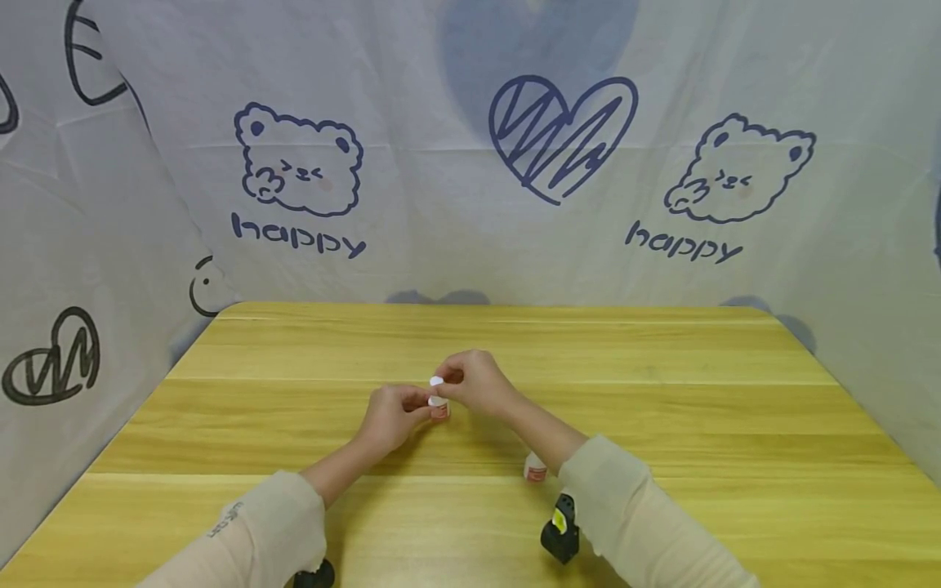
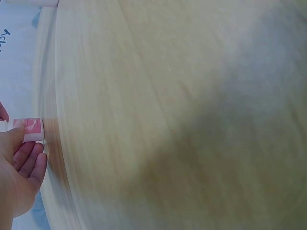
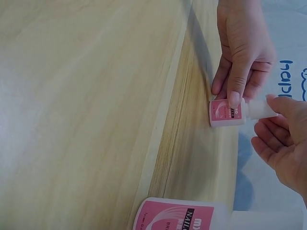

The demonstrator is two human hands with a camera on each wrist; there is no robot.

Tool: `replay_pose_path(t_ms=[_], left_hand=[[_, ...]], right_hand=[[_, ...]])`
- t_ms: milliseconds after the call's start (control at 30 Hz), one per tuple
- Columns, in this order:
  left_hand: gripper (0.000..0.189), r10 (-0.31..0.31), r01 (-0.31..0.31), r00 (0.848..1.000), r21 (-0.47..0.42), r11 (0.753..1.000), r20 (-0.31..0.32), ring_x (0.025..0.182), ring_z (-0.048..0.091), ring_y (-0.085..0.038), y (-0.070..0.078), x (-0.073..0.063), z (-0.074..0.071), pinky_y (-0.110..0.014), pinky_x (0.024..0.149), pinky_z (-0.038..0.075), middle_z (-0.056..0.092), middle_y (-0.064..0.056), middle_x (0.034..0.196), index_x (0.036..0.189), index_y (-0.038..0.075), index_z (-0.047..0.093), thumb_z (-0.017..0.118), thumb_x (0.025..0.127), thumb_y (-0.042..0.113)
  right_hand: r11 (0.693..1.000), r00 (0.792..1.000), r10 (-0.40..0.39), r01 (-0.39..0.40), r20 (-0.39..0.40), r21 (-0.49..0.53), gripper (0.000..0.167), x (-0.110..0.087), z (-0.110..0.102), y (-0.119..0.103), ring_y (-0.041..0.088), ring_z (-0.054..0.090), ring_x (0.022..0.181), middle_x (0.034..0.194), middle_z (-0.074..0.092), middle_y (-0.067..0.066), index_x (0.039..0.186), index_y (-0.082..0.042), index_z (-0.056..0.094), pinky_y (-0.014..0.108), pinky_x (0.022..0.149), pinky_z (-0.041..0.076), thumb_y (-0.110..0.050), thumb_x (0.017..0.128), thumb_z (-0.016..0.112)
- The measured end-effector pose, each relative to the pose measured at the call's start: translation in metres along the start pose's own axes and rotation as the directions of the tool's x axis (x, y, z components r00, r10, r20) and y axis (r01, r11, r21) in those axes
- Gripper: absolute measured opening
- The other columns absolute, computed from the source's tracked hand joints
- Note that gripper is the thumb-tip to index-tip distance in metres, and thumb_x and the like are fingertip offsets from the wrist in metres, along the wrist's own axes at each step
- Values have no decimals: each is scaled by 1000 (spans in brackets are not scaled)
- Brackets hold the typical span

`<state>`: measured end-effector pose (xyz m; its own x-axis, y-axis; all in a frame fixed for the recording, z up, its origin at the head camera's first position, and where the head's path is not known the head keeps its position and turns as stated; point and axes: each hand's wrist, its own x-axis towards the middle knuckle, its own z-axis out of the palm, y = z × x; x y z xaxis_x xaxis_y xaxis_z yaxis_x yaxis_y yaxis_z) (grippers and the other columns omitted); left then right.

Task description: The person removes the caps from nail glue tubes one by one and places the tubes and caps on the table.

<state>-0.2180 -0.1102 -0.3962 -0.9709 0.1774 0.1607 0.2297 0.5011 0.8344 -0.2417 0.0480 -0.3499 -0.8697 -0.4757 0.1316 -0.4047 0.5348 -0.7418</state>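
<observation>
A small white nail glue bottle (image 1: pixel 439 412) with a pink label stands upright near the middle of the table. My left hand (image 1: pixel 390 418) holds it from the left, thumb pressed on the label in the right wrist view. Above it, my right hand (image 1: pixel 478 385) pinches the white cap (image 3: pixel 261 109) at the bottle's top between thumb and fingers. A second bottle (image 1: pixel 536 469) of the same kind stands on the table beside my right forearm; its pink label (image 3: pixel 177 216) shows large in the right wrist view.
The wooden table (image 1: pixel 698 425) reaches back to a white cloth (image 1: pixel 426 180) with drawn bears and a heart. Black wrist-worn devices hang under both sleeves, the right one (image 1: pixel 562 531) close to the second bottle.
</observation>
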Motion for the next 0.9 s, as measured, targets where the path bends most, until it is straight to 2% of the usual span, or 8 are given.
replay_pose_path(t_ms=[500,667,800,900], left_hand=[[13,5,-5,1000,14,1000,-3,79,71,-20,0,1,1,-27,70,57,73,-13,87,90,1,73,71,79,8],[14,7,-7,1000,20,1000,-7,79,71,-21,0,0,0,-28,70,58,73,-14,88,92,0,73,71,79,6],[14,0,1,1000,23,1000,-13,79,71,-22,1,0,0,-28,70,58,73,-14,88,91,0,73,71,79,6],[13,3,-2,1000,30,1000,-15,79,71,-21,1,0,0,-28,70,57,73,-13,87,90,0,73,71,79,7]], right_hand=[[999,998,-31,31,63,-4,15,1,-3,2,13,62,76,93,70,13,99,2,69,17,64,51,-6,87,64],[1000,999,-18,18,34,-14,15,1,-3,1,11,58,73,89,70,11,97,0,69,17,61,47,-8,85,66],[999,1000,-23,23,-7,-44,12,2,-2,1,8,51,67,82,68,9,90,-2,70,16,58,42,-11,83,70],[998,999,-29,28,-25,-48,11,2,0,1,7,51,66,79,68,8,85,-2,70,15,58,42,-12,80,72]])
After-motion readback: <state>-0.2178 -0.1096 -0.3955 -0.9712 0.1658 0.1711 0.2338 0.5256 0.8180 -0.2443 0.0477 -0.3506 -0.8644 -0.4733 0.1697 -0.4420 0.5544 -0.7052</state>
